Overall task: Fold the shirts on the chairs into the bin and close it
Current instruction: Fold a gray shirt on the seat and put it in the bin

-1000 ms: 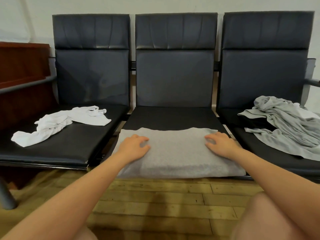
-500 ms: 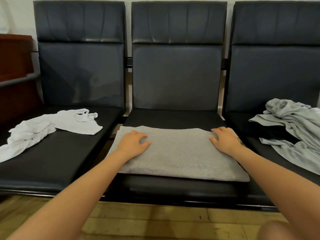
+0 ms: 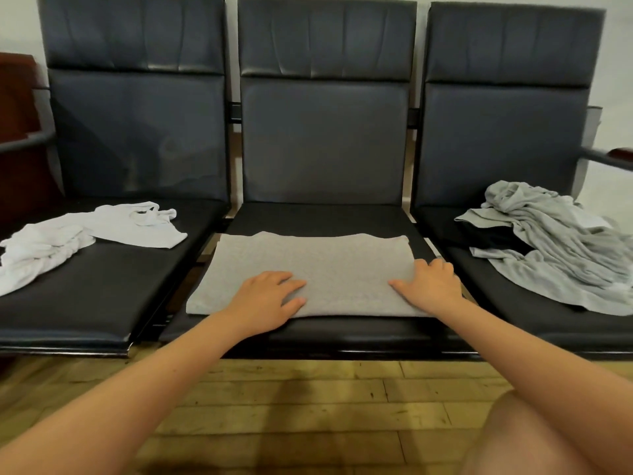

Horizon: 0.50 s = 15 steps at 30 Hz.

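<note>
A bare knee point(image 3: 534, 437) is showing at the bottom right over the yellowish wooden plank floor point(image 3: 308, 406). Both forearms are reaching forward to the middle black padded chair point(image 3: 325, 138). The left hand point(image 3: 270, 296) is lying flat, fingers straight and slightly spread, pressing the near edge of the folded light grey rectangular shirt point(image 3: 318, 269). The right hand point(image 3: 428, 286) is resting on the shirt's right near corner, thumb lying on the fabric, fingers bending over the right edge; whether they are gripping the cloth, cannot tell. The folded shirt is sitting flat on the middle chair's seat, near its front. On the left black padded chair point(image 3: 137, 132) a crumpled white sleeveless shirt point(image 3: 82, 234) is lying unfolded, trailing off toward the left edge. On the right black padded chair point(image 3: 507, 132) a rumpled pale grey shirt heap point(image 3: 555, 241) is sitting, with a bit of dark fabric point(image 3: 493, 238) showing under it. Behind the chairs a white wall point(image 3: 20, 25) is showing, reddish-brown wooden furniture point(image 3: 17, 132) at far left. The bin is not showing anywhere.
</note>
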Tool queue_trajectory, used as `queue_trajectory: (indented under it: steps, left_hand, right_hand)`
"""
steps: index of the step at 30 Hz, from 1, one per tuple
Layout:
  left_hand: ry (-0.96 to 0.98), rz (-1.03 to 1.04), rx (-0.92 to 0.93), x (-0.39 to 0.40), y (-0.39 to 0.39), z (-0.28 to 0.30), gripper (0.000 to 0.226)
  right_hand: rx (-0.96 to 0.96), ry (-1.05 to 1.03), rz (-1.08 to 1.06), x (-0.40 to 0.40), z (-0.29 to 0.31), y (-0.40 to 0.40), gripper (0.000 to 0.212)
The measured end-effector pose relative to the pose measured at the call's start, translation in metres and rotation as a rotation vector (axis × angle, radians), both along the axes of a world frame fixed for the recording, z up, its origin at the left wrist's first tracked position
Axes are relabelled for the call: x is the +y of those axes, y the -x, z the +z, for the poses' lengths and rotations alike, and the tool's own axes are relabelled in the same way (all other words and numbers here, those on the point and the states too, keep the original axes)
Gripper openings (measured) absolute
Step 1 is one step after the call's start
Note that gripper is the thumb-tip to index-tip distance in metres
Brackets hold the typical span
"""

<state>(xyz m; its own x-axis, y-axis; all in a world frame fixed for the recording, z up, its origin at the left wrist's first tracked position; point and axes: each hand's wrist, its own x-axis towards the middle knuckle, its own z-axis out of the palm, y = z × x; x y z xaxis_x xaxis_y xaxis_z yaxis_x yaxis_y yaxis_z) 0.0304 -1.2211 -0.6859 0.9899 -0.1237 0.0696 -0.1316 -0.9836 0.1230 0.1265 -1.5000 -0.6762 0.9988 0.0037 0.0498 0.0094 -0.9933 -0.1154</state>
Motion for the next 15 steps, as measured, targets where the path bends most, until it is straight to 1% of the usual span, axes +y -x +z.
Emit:
queue_trajectory:
  steps: [1,4,7,9,13,15]
  left_hand:
    - [-0.002,0.004,-0.001,-0.002,0.002,0.002,0.051]
    - [-0.021,-0.004,0.006,-0.009,0.009,0.005,0.051]
    - [-0.019,-0.021,0.018,-0.014,0.011,0.009,0.049]
    - [0.006,-0.025,0.014,-0.014,0.011,0.011,0.047]
    - [0.071,0.001,-0.026,-0.006,0.008,0.011,0.041]
    - [0.110,0.040,-0.042,0.000,0.004,0.013,0.039]
  right_hand:
    - [0.012,-0.057,0.007,-0.003,0.001,0.000,0.070]
    - [0.038,-0.272,0.118,-0.004,0.004,0.005,0.061]
    - [0.009,-0.357,0.158,-0.009,0.004,0.005,0.051]
    - [-0.036,-0.427,0.151,-0.013,0.002,0.001,0.044]
    - [-0.075,-0.753,0.056,-0.009,0.003,-0.010,0.040]
    - [-0.144,-0.862,0.011,-0.001,0.011,-0.015,0.040]
